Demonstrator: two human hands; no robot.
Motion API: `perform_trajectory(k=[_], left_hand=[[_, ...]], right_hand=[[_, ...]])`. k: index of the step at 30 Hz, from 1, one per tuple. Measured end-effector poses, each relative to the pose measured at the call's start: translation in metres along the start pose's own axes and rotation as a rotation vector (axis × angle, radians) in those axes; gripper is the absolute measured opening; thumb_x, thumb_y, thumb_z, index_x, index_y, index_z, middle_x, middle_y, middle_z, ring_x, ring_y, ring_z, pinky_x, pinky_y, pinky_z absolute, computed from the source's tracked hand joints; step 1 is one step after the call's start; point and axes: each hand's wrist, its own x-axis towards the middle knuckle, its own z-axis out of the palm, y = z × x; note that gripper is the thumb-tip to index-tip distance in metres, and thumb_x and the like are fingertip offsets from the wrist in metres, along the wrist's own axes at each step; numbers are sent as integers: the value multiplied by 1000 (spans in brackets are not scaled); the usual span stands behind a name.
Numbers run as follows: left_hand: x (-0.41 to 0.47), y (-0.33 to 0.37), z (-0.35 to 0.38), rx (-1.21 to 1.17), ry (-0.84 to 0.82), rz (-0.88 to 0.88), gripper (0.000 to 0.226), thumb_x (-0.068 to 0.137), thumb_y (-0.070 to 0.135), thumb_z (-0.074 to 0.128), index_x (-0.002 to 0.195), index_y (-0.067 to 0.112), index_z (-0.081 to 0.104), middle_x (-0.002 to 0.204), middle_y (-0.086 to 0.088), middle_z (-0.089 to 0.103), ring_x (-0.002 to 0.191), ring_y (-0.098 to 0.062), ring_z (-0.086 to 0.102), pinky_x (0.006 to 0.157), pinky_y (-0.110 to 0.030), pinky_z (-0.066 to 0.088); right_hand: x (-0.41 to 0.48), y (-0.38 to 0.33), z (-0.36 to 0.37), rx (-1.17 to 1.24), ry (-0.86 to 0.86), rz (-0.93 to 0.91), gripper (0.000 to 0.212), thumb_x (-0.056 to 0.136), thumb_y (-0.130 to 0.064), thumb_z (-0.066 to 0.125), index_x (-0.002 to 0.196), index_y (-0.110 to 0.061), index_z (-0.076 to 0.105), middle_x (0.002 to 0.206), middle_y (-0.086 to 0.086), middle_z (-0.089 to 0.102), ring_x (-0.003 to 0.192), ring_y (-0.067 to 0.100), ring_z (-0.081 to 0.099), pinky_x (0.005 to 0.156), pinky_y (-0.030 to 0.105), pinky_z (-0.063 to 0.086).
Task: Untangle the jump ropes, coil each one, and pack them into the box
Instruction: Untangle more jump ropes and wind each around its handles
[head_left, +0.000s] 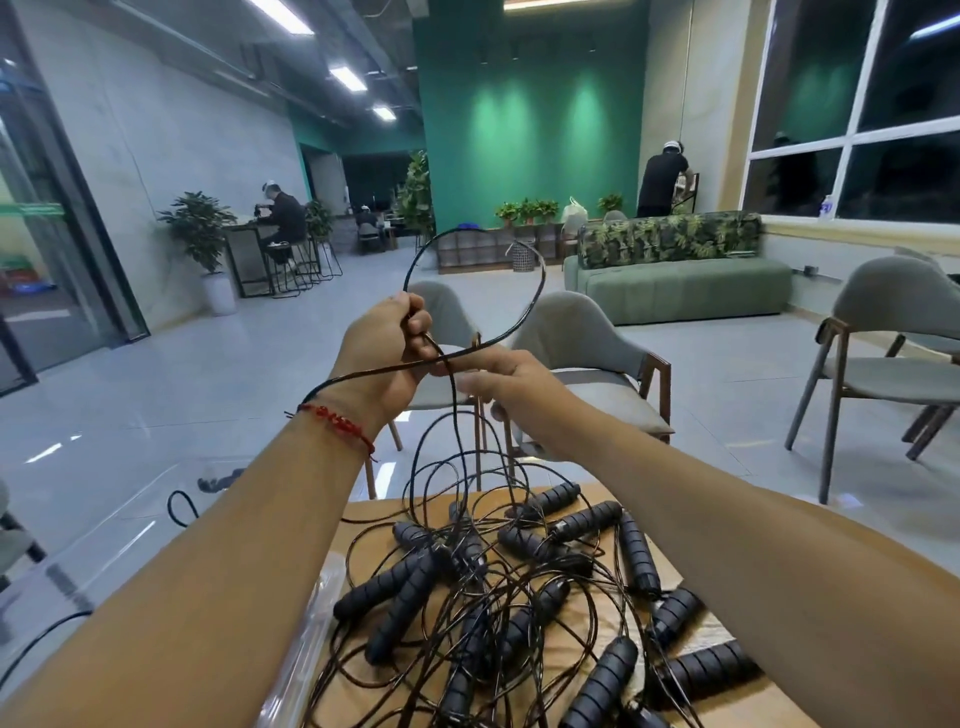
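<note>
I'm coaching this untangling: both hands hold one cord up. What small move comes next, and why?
Probably raise both hands higher: the left hand and right hand hold a cord whose strands run down into the tangled pile on the table.

On my feed the left forearm (249, 519) and right forearm (701, 519) are both bare. A red braided string bracelet (337, 422) circles the left wrist, short loose ends sticking out.
</note>
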Motion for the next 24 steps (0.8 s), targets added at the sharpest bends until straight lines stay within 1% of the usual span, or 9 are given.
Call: perform_trajectory(k=[2, 5, 7, 9, 13, 15, 17, 21, 24], left_hand=[[-1, -4, -1, 58, 30, 6, 25, 115, 23, 42, 103, 12, 60, 73, -1, 57, 58, -12, 48, 49, -23, 46], [-12, -14, -1, 159, 18, 68, 21, 112, 22, 46, 121, 9, 60, 101, -8, 72, 86, -22, 72, 68, -34, 59], [-30, -30, -4, 305, -61, 200, 19, 110, 16, 52, 127, 12, 56, 118, -11, 72, 102, -26, 75, 75, -37, 62], [-47, -50, -11, 440, -176, 300, 26, 105, 7, 62, 130, 12, 54, 124, -7, 67, 108, -22, 73, 78, -39, 64], [-52, -68, -29, 723, -200, 208, 30, 102, 14, 70, 126, 17, 53, 121, -11, 65, 104, -24, 73, 82, -45, 67], [-53, -73, -38, 858, -342, 59, 17, 107, 22, 62, 122, 15, 63, 112, -8, 72, 100, -20, 75, 85, -43, 66], [-55, -81, -47, 999, -439, 23, 20, 111, 31, 54, 115, 19, 71, 104, 0, 77, 99, -11, 75, 90, -39, 64], [-50, -83, -56, 1150, -329, 69, 25, 112, 41, 47, 111, 31, 70, 105, 9, 75, 103, -4, 70, 97, -37, 59], [-47, -80, -59, 1217, -230, 190, 22, 112, 39, 49, 118, 30, 68, 109, 9, 71, 102, -8, 66, 89, -33, 57]], right_hand=[[5, -2, 2, -99, 72, -41, 10, 100, -25, 74, 103, -27, 83, 94, -11, 66, 73, -4, 58, 75, 23, 43], [15, -10, -2, -100, 211, -50, 17, 105, -28, 68, 90, -25, 75, 71, -17, 65, 67, 0, 58, 69, 32, 50], [24, -19, -8, -83, 245, -13, 21, 108, -31, 62, 91, -21, 71, 77, -3, 68, 71, 14, 64, 69, 44, 58], [33, -27, -12, -2, 251, 26, 22, 109, -31, 59, 91, -19, 66, 81, 7, 69, 69, 26, 67, 59, 45, 61], [39, -43, -22, -28, 293, 8, 22, 110, -32, 58, 98, -16, 66, 84, 8, 75, 78, 36, 78, 52, 35, 58], [43, -56, -27, 13, 298, -34, 23, 110, -32, 57, 101, -13, 66, 85, 11, 74, 78, 37, 78, 56, 38, 59], [47, -69, -31, 59, 329, -73, 22, 110, -30, 58, 101, -12, 66, 87, 13, 73, 74, 35, 77, 57, 37, 59], [53, -74, -38, 15, 470, -156, 21, 110, -28, 59, 100, -11, 67, 82, 9, 68, 66, 26, 68, 54, 33, 56], [60, -64, -43, -63, 586, -174, 24, 107, -34, 61, 90, -19, 68, 71, -6, 61, 66, 17, 59, 62, 39, 53]])
